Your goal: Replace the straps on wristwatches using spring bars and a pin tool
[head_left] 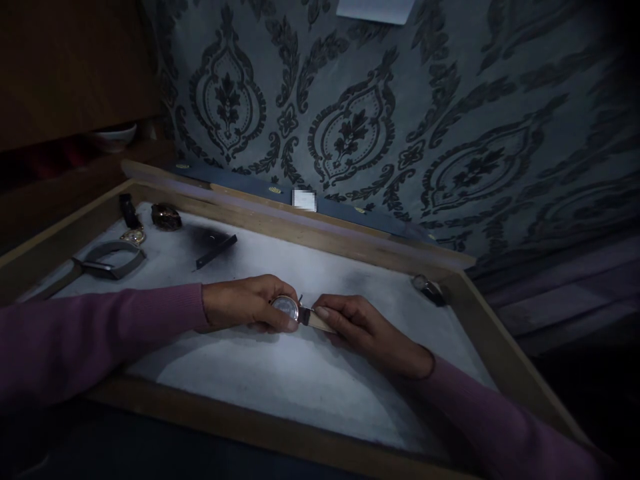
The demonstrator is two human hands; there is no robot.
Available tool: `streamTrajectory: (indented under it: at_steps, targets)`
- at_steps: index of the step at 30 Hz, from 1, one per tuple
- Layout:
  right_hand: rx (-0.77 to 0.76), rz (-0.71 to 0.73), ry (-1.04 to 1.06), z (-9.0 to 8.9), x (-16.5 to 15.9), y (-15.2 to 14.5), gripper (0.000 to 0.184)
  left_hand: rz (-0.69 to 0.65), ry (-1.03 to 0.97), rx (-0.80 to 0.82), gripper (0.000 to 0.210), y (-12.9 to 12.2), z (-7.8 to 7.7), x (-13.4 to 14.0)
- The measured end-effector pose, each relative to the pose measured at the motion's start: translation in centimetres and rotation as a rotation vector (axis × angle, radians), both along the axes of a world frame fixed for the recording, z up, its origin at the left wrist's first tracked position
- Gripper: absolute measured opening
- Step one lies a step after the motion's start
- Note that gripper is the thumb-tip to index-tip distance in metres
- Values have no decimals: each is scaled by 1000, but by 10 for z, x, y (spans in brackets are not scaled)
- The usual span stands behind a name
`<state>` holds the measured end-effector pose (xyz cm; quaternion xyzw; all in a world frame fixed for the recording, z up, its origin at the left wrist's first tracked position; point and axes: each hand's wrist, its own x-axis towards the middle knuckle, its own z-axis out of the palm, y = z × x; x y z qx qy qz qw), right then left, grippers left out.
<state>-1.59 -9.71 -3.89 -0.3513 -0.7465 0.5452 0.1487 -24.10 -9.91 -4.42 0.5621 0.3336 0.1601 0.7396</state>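
Observation:
Near the middle of the tray, my left hand (253, 303) is closed around the round case of a wristwatch (286, 307), its face turned up between thumb and fingers. My right hand (357, 325) pinches the pale strap (319, 321) at the right side of the case. A dark piece of the strap shows next to the case, and a small thin pin-like bit stands up there. The fingertips under the watch are hidden. Both hands hover just over the white tray bottom (240, 393).
A wooden rim (310, 233) surrounds the tray. At the left lie a grey looped band (113, 260), a gold watch (133, 235), and a dark brown watch (166, 217). A thin dark strip (216, 252) lies behind my left hand. Another watch (429, 290) rests at the right corner.

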Motion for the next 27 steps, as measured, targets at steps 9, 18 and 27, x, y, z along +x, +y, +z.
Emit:
streamTrajectory:
  at_steps: [9, 18, 27]
  targets:
    - [29, 4, 5, -2, 1, 1, 40, -17, 22, 25, 21, -1, 2, 0]
    - [60, -9, 2, -2, -1, 2, 39, -14, 11, 21, 20, 1, 0, -2]
    - [38, -8, 17, -6, 1, 5, 36, -18, 11, 32, 24, 1, -2, -3]
